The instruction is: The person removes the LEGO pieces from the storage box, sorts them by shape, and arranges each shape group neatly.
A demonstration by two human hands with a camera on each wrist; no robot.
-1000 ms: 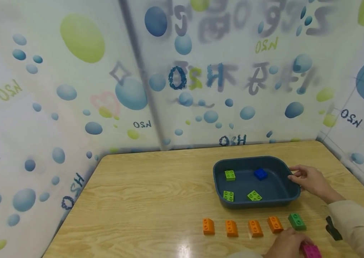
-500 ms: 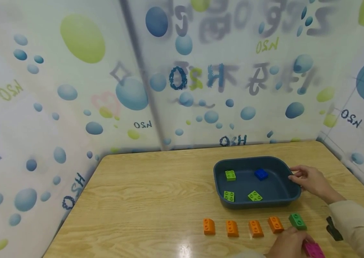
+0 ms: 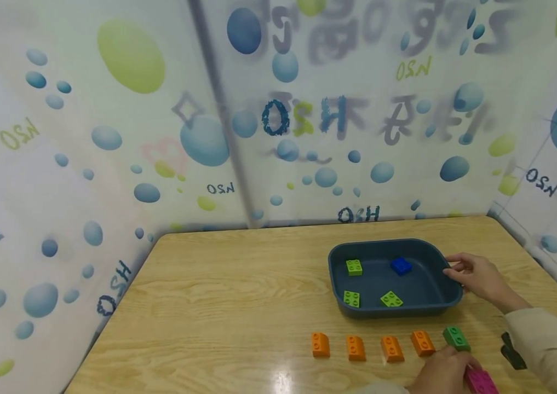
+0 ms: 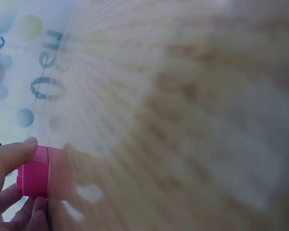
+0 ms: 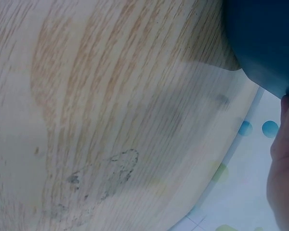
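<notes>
At the front right of the table, the left hand (image 3: 442, 372) pinches a pink toy brick (image 3: 480, 381) between thumb and fingers. In the left wrist view that pink brick (image 4: 36, 172) touches the tabletop. A dark blue tray (image 3: 426, 311) stands farther back, and the right hand (image 3: 480, 280) grips its right rim. Inside the tray lie a blue brick (image 3: 401, 266) and light green bricks, one of them (image 3: 354, 267) at the back left. Just beyond the left hand are a green brick (image 3: 456, 339) and an orange brick (image 3: 423, 343), the rightmost of several orange ones in a row.
A small black object (image 3: 512, 351) lies beside the right sleeve (image 3: 549, 350). The wooden table (image 3: 219, 306) reaches back to a patterned wall (image 3: 308, 197). Another orange brick (image 3: 320, 345) marks the left end of the row.
Both hands keep their hold, with barely any movement. The whole head view has shifted slightly to the right. Bricks and tray stay in place.
</notes>
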